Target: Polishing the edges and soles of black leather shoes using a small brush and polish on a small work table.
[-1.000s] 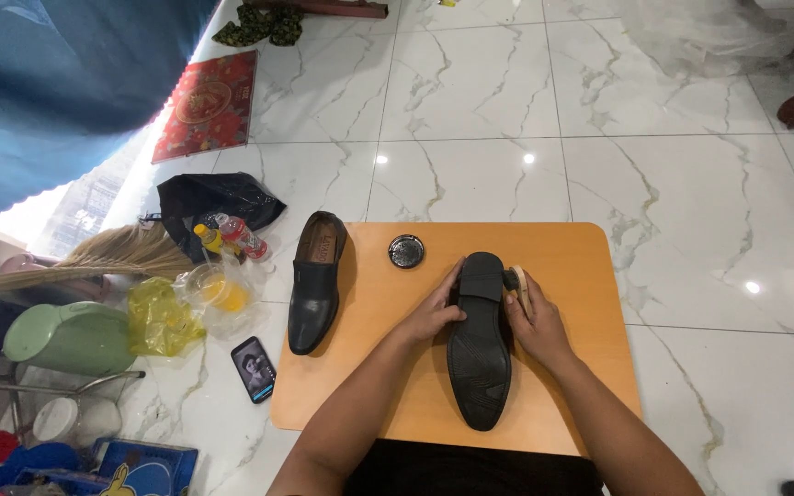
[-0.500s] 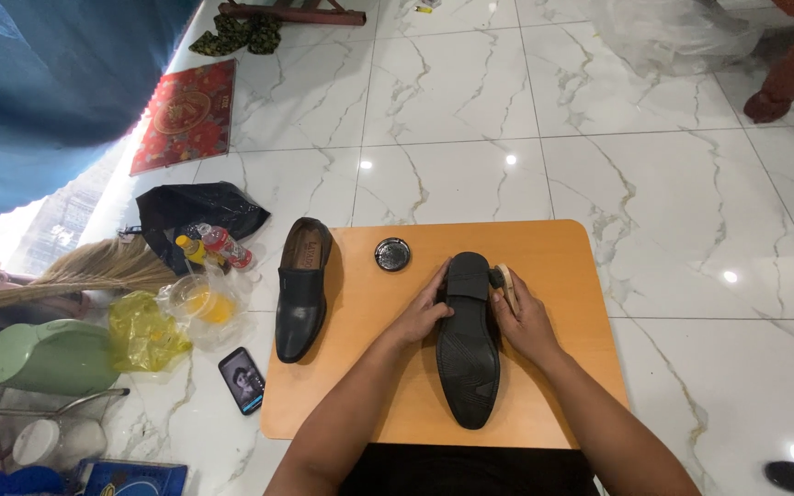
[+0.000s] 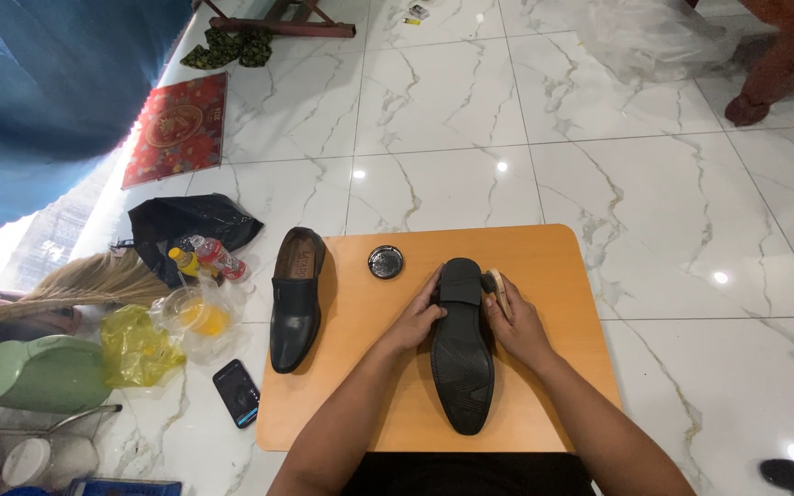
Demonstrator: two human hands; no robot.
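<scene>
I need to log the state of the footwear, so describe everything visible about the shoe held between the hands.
The upturned shoe is a black dress shoe lying sole up on the orange wooden board, toe pointing toward the person and heel away. Its dark sole looks like rubber, with fine tread on the forepart and a separate block heel. The upper is hidden underneath. The left hand grips its side near the heel; the right hand presses the other side while holding a pale wooden brush against it.

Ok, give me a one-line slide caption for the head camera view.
Left hand steadies an upturned black shoe on an orange board while the right hand holds a brush against it.
</scene>
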